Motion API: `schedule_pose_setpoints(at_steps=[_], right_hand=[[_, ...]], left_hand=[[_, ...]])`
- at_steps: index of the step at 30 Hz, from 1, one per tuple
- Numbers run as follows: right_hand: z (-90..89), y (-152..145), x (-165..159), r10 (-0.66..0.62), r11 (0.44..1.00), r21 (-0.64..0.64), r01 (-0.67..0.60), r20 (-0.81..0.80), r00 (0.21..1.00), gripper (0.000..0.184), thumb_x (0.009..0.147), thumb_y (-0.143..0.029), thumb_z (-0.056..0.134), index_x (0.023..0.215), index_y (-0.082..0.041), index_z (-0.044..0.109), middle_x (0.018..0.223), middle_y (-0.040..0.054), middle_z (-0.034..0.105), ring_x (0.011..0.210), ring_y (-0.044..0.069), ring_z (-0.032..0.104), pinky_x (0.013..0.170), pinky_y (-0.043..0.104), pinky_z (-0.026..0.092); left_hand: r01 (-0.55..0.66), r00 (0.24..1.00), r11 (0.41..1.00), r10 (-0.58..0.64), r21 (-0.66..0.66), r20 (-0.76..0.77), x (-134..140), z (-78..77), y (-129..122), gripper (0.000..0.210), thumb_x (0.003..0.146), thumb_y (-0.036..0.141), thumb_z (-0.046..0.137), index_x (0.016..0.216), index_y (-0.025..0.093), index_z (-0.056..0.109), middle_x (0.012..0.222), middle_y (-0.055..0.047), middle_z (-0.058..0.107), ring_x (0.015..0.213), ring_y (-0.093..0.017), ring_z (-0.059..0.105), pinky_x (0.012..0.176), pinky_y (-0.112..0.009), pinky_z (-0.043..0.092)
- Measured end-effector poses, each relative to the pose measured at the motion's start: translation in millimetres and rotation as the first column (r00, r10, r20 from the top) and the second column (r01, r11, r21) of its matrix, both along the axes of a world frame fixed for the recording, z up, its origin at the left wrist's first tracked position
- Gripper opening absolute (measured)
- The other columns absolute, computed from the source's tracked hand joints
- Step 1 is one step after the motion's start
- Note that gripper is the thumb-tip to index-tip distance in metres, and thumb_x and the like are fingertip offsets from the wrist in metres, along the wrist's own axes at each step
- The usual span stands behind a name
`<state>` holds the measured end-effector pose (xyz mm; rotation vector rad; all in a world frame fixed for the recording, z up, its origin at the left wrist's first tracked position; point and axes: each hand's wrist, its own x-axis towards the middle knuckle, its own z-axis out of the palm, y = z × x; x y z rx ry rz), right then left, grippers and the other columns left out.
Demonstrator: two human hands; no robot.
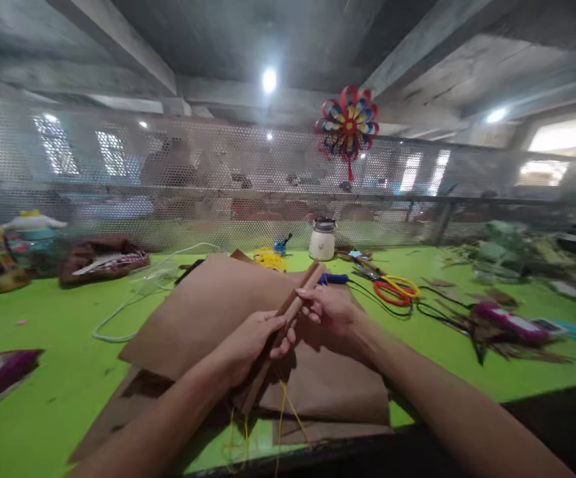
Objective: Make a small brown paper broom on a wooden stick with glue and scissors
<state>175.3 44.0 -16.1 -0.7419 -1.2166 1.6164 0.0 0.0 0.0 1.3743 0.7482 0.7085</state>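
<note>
Now we have both hands closed upon one same thing, a long brown strip (294,307), which lies slantwise between them. Our left hand (255,340) is wrapped about its middle part, with the thumb pressed on top and the fingers curled underneath, so the opening of this hand is narrow. Our right hand (328,309) is a little farther from us and pinches the strip near its upper end between thumb and forefinger, while the other fingers are half bent. The strip seems folded, because we see two long layers side by side, one lighter and one darker; how exactly, we cannot tell, since our fingers cover a part. Its far end points past the right hand, and its near end reaches below the left one. Under both hands rest large brown sheets (208,292), one over another, upon the green table (69,325). Yellow threads (285,398) hang below the left hand, near the lower end of the strip. Just beyond the right hand is a blue handle (335,279), and farther to its right lie red and yellow scissor grips (396,290).
</note>
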Motion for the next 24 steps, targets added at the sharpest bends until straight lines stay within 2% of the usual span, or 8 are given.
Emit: schedule_pose_setpoints(at_steps=[7, 15, 19, 24], right_hand=[[-3.1, 5, 1, -0.026, 1.000, -0.001, 0.026, 0.003, 1.000, 0.026, 0.068, -0.031, 0.071, 0.063, -0.014, 0.053, 0.045, -0.0049, 0.051, 0.035, 0.004, 0.036, 0.033, 0.016, 0.024], [-7.3, 7, 3, -0.057, 0.998, 0.003, 0.057, 0.025, 0.998, 0.026, 0.069, -0.033, 0.071, 0.065, -0.014, 0.054, 0.046, -0.0041, 0.052, 0.036, 0.004, 0.040, 0.032, 0.014, 0.028], [-3.9, 4, 3, -0.083, 0.997, -0.002, 0.083, 0.021, 0.996, 0.025, 0.067, -0.030, 0.073, 0.066, -0.014, 0.054, 0.048, -0.0042, 0.053, 0.037, 0.004, 0.042, 0.033, 0.015, 0.030], [-1.5, 0, 4, -0.058, 0.998, -0.008, 0.059, 0.043, 0.997, 0.027, 0.070, -0.033, 0.071, 0.065, -0.013, 0.054, 0.047, -0.0040, 0.052, 0.035, 0.003, 0.037, 0.031, 0.014, 0.024]], left_hand=[[0.011, 0.998, 0.998, -0.015, -0.066, -0.060, -3, -0.9, -2, 0.027, 0.083, 0.035, 0.042, 0.075, 0.014, 0.056, 0.051, 0.001, 0.050, 0.043, -0.012, 0.048, 0.044, -0.026, 0.043], [-0.044, 0.988, 0.996, 0.031, -0.077, -0.151, -3, 3.9, -1, 0.026, 0.081, 0.037, 0.050, 0.074, 0.013, 0.058, 0.055, 0.000, 0.055, 0.042, -0.009, 0.046, 0.044, -0.023, 0.040], [-0.032, 0.992, 0.991, 0.016, -0.127, -0.121, -5, -3.2, 5, 0.027, 0.081, 0.038, 0.051, 0.074, 0.013, 0.058, 0.052, 0.001, 0.052, 0.044, -0.010, 0.048, 0.047, -0.025, 0.041], [-0.046, 0.996, 0.991, 0.035, -0.129, -0.084, -5, -9.8, 10, 0.025, 0.080, 0.034, 0.051, 0.073, 0.011, 0.059, 0.051, 0.000, 0.052, 0.043, -0.008, 0.043, 0.047, -0.022, 0.036]])
